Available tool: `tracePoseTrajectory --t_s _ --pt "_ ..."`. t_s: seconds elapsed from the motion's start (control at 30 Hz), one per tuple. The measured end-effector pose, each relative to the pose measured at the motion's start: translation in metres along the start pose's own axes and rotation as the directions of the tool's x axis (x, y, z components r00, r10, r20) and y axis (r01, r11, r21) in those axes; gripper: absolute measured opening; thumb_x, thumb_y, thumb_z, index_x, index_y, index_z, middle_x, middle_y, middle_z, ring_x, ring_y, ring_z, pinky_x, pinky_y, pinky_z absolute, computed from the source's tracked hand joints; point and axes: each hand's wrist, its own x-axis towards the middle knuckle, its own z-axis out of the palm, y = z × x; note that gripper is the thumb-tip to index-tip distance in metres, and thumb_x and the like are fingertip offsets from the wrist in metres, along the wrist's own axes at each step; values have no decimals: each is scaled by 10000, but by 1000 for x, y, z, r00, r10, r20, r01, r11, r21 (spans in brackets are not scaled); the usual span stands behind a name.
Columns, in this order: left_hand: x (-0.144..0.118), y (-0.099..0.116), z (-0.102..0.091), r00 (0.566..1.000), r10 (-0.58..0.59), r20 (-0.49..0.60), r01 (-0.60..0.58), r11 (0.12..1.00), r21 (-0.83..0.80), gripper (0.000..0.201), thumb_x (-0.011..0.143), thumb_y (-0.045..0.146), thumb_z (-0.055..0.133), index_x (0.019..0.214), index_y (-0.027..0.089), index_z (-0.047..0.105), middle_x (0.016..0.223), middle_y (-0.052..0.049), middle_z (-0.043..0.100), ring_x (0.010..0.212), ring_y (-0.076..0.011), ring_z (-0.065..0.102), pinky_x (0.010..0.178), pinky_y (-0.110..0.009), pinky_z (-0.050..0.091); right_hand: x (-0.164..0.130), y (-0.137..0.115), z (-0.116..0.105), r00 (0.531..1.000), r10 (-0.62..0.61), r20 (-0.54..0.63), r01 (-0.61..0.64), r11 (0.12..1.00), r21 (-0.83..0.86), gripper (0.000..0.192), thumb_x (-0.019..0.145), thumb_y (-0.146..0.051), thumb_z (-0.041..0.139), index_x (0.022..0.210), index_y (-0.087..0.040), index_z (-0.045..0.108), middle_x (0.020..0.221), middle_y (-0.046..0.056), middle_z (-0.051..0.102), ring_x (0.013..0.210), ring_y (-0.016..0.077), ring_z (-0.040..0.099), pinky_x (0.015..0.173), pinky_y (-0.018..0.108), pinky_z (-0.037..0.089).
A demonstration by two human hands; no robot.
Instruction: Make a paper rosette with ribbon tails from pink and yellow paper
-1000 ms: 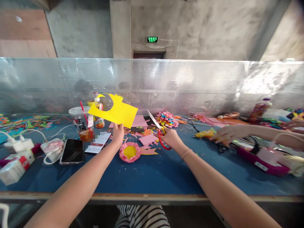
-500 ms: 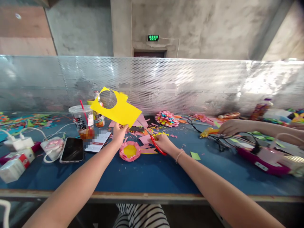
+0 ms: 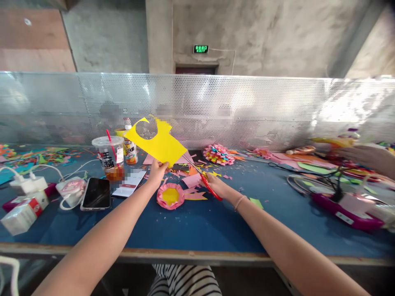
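The scissors have dropped from their raised, blades-up position of a second ago and now meet the lower right corner of the yellow sheet, which has tilted a little more upright. Nearest the front edge of the tabletop both forearms reach out over bare blue surface. The left hand pinches the sheet's bottom edge between thumb and fingers and holds it up off the tabletop, about midway across it. The right hand is closed through the red handles, blades pointing at the sheet. Judging by what lies here, the work is well under way: a round hole is already cut out near the sheet's top, a pink flower with a yellow centre lies flat just below the hands, and scraps are scattered around it. The cut at this corner looks only just begun, if begun at all. Left of the hands sit a phone and a plastic cup with a red straw; a multicoloured paper flower lies toward the far edge. Whether the blades have bitten into the paper is too fine to tell, the sheet's top is pixelated, and a co-worker's hand at the right edge is blurred.
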Motion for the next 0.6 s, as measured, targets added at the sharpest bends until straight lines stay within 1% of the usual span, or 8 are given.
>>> tracePoseTrajectory --t_s 0.13,0.2,0.27,0.33,0.47,0.6 --pt "0 2 0 999 -15 -37 14 1000 -14 424 626 188 632 1002 183 437 854 -37 636 594 -125 622 536 -246 509 1 1 0 999 -2 -52 2 1000 2 336 737 -511 472 780 -179 450 798 55 593 709 177 527 639 282 399" --pt "-2 3 2 999 -28 -31 27 999 -20 414 621 184 638 988 179 444 862 -39 637 598 -128 626 542 -251 512 2 1 -1 997 -8 -81 7 1000 -11 332 737 -512 467 756 -182 436 773 44 579 690 165 514 622 275 391" --pt "-5 4 6 999 -41 2 41 999 -17 408 618 190 649 979 177 458 872 -42 643 611 -133 630 561 -264 518 2 0 -2 996 -9 -86 8 1000 -14 337 743 -522 452 735 -185 428 754 35 567 678 160 508 611 272 381" --pt "-9 5 9 997 -51 60 51 999 -2 409 619 207 660 979 176 470 870 -46 655 626 -139 634 574 -271 522 1 -1 -4 997 -13 -76 13 1000 8 345 749 -530 438 726 -186 427 739 28 559 672 158 509 602 269 373" --pt "-16 8 15 980 -96 172 89 995 43 443 601 244 693 984 169 485 860 -57 673 645 -159 639 566 -281 521 -1 -3 -5 998 -40 -58 43 998 51 348 755 -532 435 738 -185 449 730 18 562 672 154 514 595 261 363" --pt "-19 11 16 975 -112 194 100 992 72 452 585 267 711 961 154 487 862 -74 675 661 -177 643 583 -305 522 -1 -2 -4 996 -73 -58 75 996 42 371 769 -549 420 743 -181 461 738 14 566 669 145 504 586 248 352"
